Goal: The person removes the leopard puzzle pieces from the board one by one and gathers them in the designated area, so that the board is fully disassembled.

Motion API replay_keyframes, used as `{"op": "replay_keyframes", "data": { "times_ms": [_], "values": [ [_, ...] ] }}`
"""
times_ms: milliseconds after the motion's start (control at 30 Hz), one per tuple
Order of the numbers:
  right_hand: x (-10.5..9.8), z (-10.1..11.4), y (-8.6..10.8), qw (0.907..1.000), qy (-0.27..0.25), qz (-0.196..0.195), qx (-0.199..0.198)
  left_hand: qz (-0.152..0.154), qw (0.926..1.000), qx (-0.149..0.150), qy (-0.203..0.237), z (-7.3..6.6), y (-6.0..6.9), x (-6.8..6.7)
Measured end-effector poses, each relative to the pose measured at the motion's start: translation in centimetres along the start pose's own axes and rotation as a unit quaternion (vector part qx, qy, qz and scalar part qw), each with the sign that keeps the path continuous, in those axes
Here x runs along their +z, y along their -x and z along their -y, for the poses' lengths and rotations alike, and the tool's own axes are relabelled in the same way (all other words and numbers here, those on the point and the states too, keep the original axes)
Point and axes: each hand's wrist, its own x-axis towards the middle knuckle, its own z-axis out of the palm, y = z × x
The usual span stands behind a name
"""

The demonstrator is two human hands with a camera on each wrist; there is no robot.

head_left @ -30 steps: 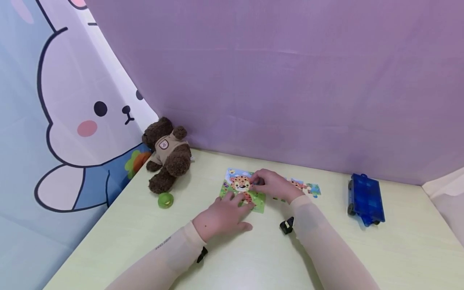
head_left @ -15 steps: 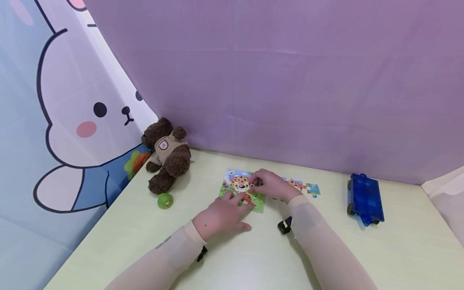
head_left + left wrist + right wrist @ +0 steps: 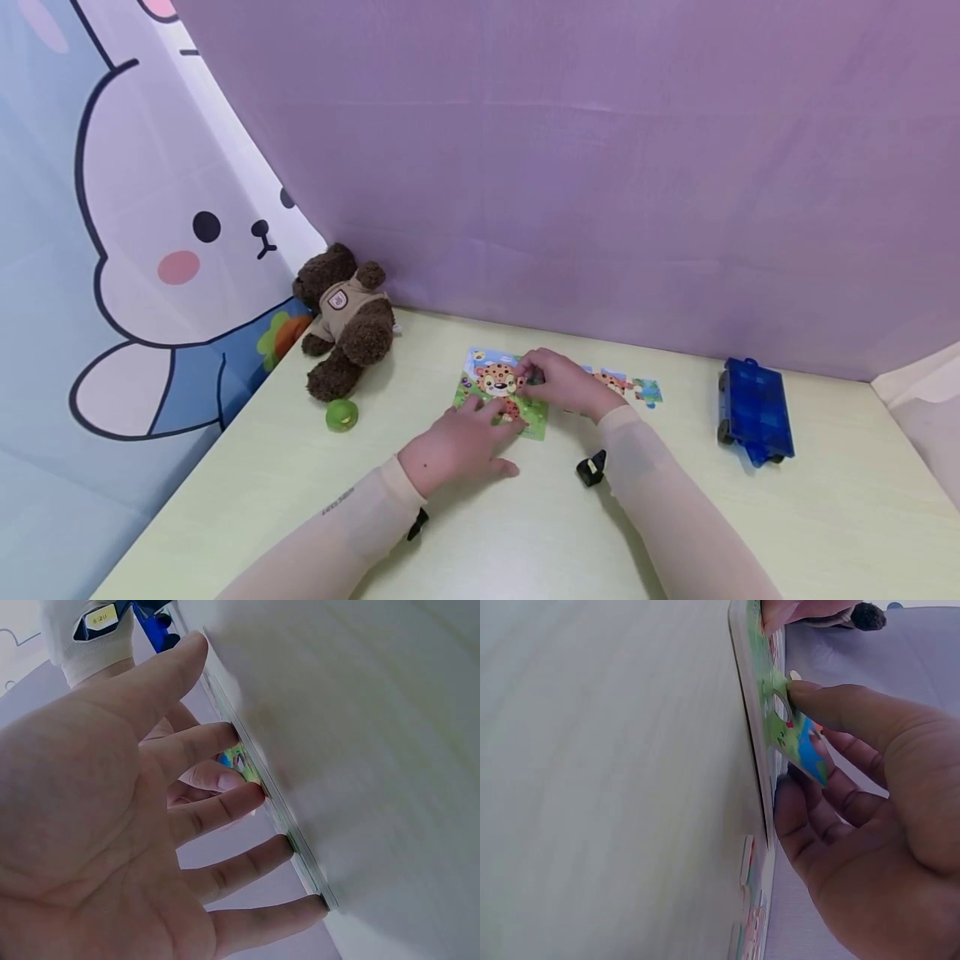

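A flat jigsaw puzzle (image 3: 495,379) with a spotted cartoon leopard on green and blue lies on the table. My left hand (image 3: 459,443) rests its spread, nearly straight fingertips on the puzzle's near part. In the left wrist view, the fingertips (image 3: 281,846) press along its thin edge. At the puzzle's right side, my right hand (image 3: 564,382) pinches a puzzle piece (image 3: 804,746) between thumb and fingers. The right wrist view shows this green and blue piece tilted up from the board, its lower end close to or touching it. Several loose pieces (image 3: 648,392) lie right of the puzzle, partly hidden by the right hand.
A brown teddy bear (image 3: 348,321) in a beige shirt sits at the back left, with a small green round toy (image 3: 342,415) in front. A translucent blue wheeled toy (image 3: 757,412) stands at the right. A purple cloth (image 3: 585,183) hangs behind the table.
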Motion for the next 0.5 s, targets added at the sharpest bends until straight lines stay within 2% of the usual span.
{"op": "replay_keyframes", "data": {
  "times_ms": [500],
  "values": [
    [-0.06,0.28,0.82,0.9993,-0.035,0.008,-0.008,-0.001,0.9998,0.006,-0.021,0.06,-0.11,0.01]
  ]
}}
